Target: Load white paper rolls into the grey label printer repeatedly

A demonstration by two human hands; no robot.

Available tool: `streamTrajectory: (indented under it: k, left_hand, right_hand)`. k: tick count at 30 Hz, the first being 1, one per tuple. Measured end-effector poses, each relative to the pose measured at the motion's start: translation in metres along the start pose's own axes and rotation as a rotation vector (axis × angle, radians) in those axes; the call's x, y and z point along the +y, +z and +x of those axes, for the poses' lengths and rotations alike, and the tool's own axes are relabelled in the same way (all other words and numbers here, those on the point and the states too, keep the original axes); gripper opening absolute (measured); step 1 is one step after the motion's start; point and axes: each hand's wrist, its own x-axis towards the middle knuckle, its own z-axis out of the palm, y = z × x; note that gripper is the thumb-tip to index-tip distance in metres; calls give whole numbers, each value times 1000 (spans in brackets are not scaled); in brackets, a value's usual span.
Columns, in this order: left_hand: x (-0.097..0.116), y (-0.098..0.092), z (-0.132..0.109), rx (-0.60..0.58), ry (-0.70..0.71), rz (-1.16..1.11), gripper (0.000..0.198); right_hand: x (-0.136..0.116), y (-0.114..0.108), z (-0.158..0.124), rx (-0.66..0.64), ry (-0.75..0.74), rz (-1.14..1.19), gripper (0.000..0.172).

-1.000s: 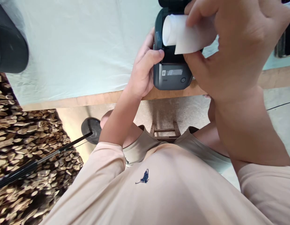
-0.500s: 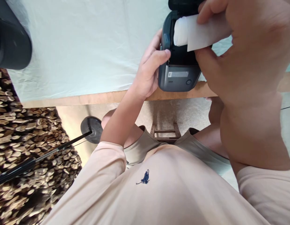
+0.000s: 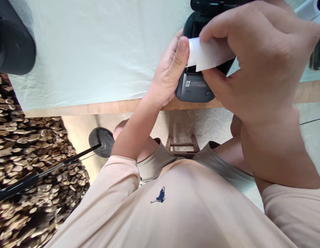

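Note:
A dark grey label printer (image 3: 194, 93) lies near the table's front edge with its lid (image 3: 208, 5) flipped up at the far side. My left hand (image 3: 168, 70) wraps around the printer's left side, and its thumb touches the left end of a white paper roll (image 3: 210, 53). Pinched between thumb and fingers of my right hand (image 3: 260, 58), the roll sits over the printer's open compartment, its loose paper edge hanging toward me. My right hand covers the roll's right end and part of the printer.
A pale sheet covers the wooden table (image 3: 92, 109). A dark rounded object (image 3: 13, 41) stands at the left, and a white object (image 3: 308, 10) lies at the far right. Below are a stack of split firewood (image 3: 33, 151), a pole on a round black base (image 3: 100, 137) and a wooden stool (image 3: 182, 146).
The paper roll has come toward me and slightly left, along with my right hand. My left thumb has lifted from the printer's rim onto the roll's end.

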Motion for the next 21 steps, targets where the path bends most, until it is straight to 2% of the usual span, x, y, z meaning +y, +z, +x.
streamTrajectory:
  k: [5, 12, 18, 21]
  left_hand:
    - [10, 4, -3, -72, -11, -43, 48]
    - [-1, -3, 1, -80, 78, -216, 31]
    - [5, -8, -1, -90, 18, -38, 43]
    - [5, -6, -2, -46, -24, -55, 42]
  right_hand:
    - [1, 4, -1, 7, 8, 49, 36]
    - [0, 6, -1, -5, 33, 112, 37]
    - [0, 4, -2, -21, 69, 156, 39]
    - [-1, -6, 0, -30, 117, 157, 41]
